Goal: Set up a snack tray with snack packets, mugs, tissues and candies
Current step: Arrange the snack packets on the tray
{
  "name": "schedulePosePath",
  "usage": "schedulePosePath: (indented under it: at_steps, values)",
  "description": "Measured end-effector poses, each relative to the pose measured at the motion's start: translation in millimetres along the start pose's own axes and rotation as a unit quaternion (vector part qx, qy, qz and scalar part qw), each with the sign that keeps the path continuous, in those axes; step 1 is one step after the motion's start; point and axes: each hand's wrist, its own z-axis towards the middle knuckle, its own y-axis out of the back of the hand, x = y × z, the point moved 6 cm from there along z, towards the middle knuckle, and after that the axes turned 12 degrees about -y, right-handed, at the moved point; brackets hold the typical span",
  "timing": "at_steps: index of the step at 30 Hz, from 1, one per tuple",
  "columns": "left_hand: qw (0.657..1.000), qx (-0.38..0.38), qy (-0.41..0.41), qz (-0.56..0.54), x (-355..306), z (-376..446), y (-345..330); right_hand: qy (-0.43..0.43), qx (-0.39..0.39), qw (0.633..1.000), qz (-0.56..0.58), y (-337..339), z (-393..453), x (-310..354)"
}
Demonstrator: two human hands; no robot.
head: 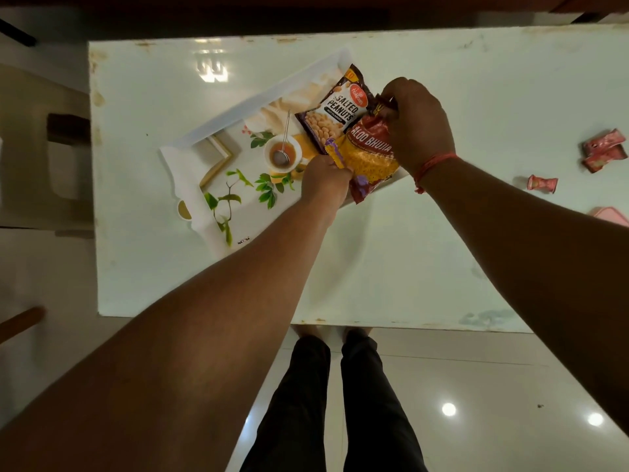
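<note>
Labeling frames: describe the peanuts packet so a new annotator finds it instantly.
Find the white printed tray on the pale table. At the tray's far right end two snack packets overlap; the salted peanuts packet is the farther one. It is dark with white lettering, unlike the red-and-yellow aloo bhujia packet in both hands.

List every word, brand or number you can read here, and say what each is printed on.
"SALTED PEANUTS": on the dark peanut packet lying on the tray.
"ALOO BHUJIA", last letters partly covered: on the red and yellow packet held by the left hand and right hand.
Peanut packet's red brand logo, small band under "PEANUTS", corner number: too blurred.
Small dark mark on the tray's near edge: too small.
Pink candy wrappers: nothing legible.
</note>
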Motion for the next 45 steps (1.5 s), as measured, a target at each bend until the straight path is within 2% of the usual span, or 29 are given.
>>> schedulePosePath:
  at_steps: [3,9,11,14,16,18,19,21,24,27,30,36,42,45]
  values:
    - [1.0,-0.012,0.0,-0.015,33.1,31.8,0.0,-0.033,0.002,0.998,0.059,2.3,0.2,-7.5]
    - [0.997,0.071,-0.018,-0.017,-9.7,-4.2,-8.4,-0.051,0.017,0.996,0.073,0.3,-0.8,-18.7]
    - [0.995,0.096,-0.016,-0.004,-9.7,-4.9,-10.6,-0.061,0.018,0.995,0.075,-0.1,1.8,-23.6]
    - [0.993,0.092,0.018,0.068,-9.4,-3.8,-6.9,-0.059,0.022,0.995,0.076,-0.2,6.2,-24.0]
    - [0.991,0.025,0.009,0.132,-11.8,-0.1,6.6,-0.042,0.0,0.996,0.081,4.2,10.8,-18.8]
    - [0.991,-0.057,-0.011,0.118,-14.0,7.2,25.4,-0.009,-0.021,0.997,0.072,7.4,18.6,-6.0]
    - [0.987,-0.106,-0.02,0.115,-14.8,11.4,34.2,0.004,-0.016,0.998,0.059,6.2,24.6,2.0]
    - [0.983,-0.135,-0.039,0.12,-18.2,21.4,40.1,0.009,0.033,0.999,0.014,-3.1,39.3,19.1]
    - [0.992,-0.085,-0.034,0.086,-33.5,31.2,32.7,-0.026,0.118,0.991,-0.055,-20.1,58.5,34.7]
    - [0.998,-0.046,-0.036,0.033,-31.0,52.3,24.4,-0.032,0.131,0.987,-0.082,-25.4,68.1,43.9]
    - [0.998,-0.018,-0.05,0.038,-5.0,95.7,21.2,-0.037,0.13,0.989,-0.061,-21.6,73.2,49.4]
    - [0.994,0.027,-0.102,0.017,-70.4,40.2,8.3,-0.073,0.115,0.991,-0.007,-10.0,79.0,28.5]
    - [0.995,0.031,-0.09,0.04,-77.2,39.7,4.0,-0.066,0.127,0.988,0.058,-5.6,80.6,21.3]
    - [0.994,0.026,-0.086,0.06,-77.3,34.6,6.5,-0.105,0.124,0.979,0.122,-4.4,80.0,16.2]
